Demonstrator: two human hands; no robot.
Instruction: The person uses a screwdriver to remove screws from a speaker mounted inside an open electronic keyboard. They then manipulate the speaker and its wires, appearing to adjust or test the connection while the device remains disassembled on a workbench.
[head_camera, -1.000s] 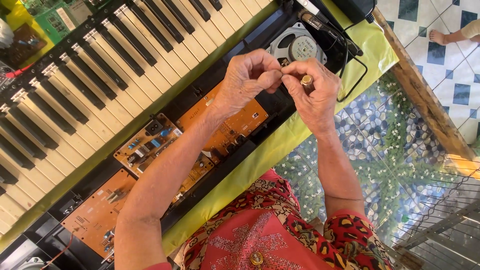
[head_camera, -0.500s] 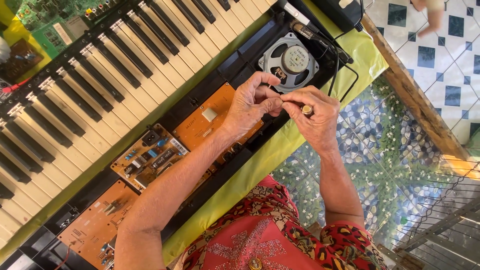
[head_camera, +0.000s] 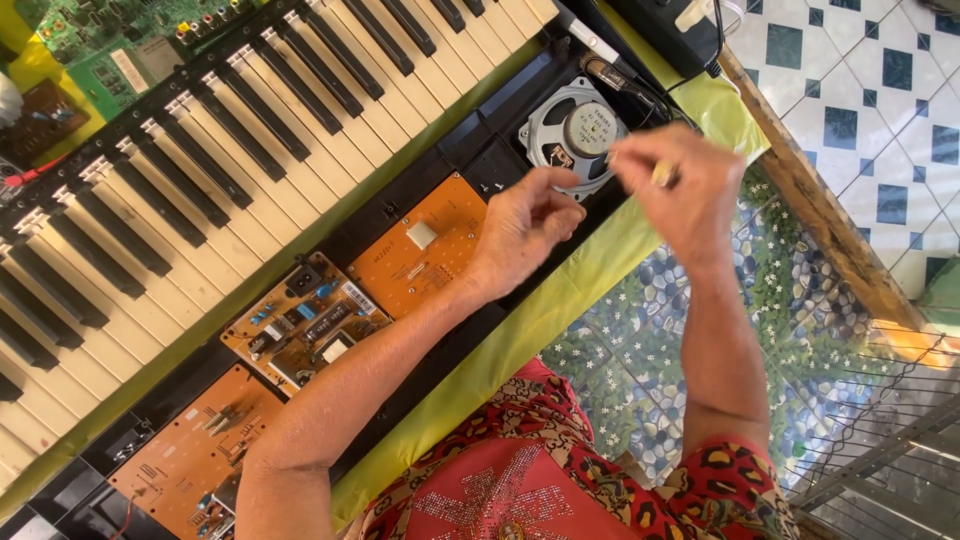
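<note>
Here, beside the orange circuit board (head_camera: 425, 255), the left hand (head_camera: 520, 225) hovers with fingertips pressed together, empty. Above the speaker (head_camera: 575, 130), the right hand (head_camera: 680, 190) pinches a tiny, light, probably slippery yellowish piece (head_camera: 661, 174), best held by its sides.

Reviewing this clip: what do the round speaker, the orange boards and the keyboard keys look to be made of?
Speaker: grey metal frame, by its dull sheen and punched openings, with a lighter round centre that looks like a magnet under a label. Orange boards: likely matte resin-paper circuit board carrying soldered parts. Keys: glossy plastic, by their look, cream and black. The left hand hovers by the speaker.
</note>
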